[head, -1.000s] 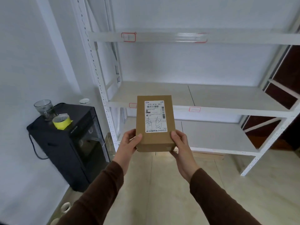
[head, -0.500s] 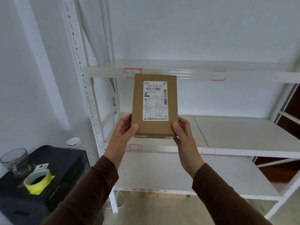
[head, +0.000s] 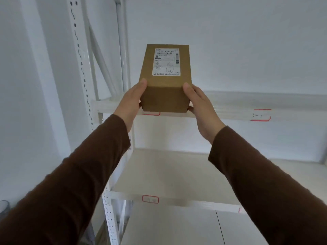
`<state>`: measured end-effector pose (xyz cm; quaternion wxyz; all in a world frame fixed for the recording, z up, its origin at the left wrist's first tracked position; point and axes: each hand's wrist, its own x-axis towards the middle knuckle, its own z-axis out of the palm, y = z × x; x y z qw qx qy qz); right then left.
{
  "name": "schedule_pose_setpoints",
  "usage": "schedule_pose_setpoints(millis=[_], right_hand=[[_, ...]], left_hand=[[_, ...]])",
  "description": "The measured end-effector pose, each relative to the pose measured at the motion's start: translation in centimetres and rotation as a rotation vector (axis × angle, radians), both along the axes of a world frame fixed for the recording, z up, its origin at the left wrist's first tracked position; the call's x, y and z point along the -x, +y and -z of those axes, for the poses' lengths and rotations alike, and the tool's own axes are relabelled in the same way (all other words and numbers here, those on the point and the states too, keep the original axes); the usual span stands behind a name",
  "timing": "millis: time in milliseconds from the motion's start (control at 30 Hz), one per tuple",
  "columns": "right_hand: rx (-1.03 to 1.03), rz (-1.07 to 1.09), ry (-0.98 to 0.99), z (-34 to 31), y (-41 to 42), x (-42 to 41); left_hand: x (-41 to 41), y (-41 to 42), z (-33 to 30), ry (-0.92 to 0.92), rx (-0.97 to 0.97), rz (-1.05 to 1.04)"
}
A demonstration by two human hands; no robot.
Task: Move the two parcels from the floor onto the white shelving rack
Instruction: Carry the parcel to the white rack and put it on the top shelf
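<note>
While you look up through the head camera, your two hands hold one parcel in the air in front of the rack. Your left hand presses its left side and your right hand its right side, thumbs up on the top face, fingers curled under the near bottom edge, so both hands grip the parcel between them. It is a brown cardboard box with a white label on top; the print and handwriting on the label are too blurred to read. The box's near end hides part of the upper shelf beam, and you cannot tell whether it touches the beam or hangs just before it. A red-outlined tag peeks out right under the box, and another tag sits further right on the same beam. Below, the middle shelf lies bare between your brown sleeves, with a red-outlined sticker on its front edge. A perforated upright rises on the left. Only this one parcel is in view.
</note>
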<state>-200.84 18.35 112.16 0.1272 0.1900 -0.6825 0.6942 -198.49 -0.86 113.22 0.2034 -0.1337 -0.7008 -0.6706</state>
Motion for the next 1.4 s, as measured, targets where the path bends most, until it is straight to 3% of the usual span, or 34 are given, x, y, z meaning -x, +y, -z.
schedule_pose_setpoints(millis=[200, 567, 1033, 1400], right_hand=[[-0.085, 0.005, -0.018, -3.8, -1.7, 5.6], [-0.176, 0.072, -0.105, -4.2, -4.0, 12.7], [-0.196, 0.084, -0.192, -3.4, -3.9, 15.3], [-0.284, 0.199, -0.087, -3.0, -3.8, 14.3]], left_hand=[[7.2, -1.6, -3.4, -0.065, 0.061, -0.019], [16.9, -4.7, -2.7, -0.123, 0.179, -0.06], [20.0, -4.7, -2.1, -0.188, 0.286, -0.066], [19.6, -5.5, -2.0, -0.192, 0.395, -0.097]])
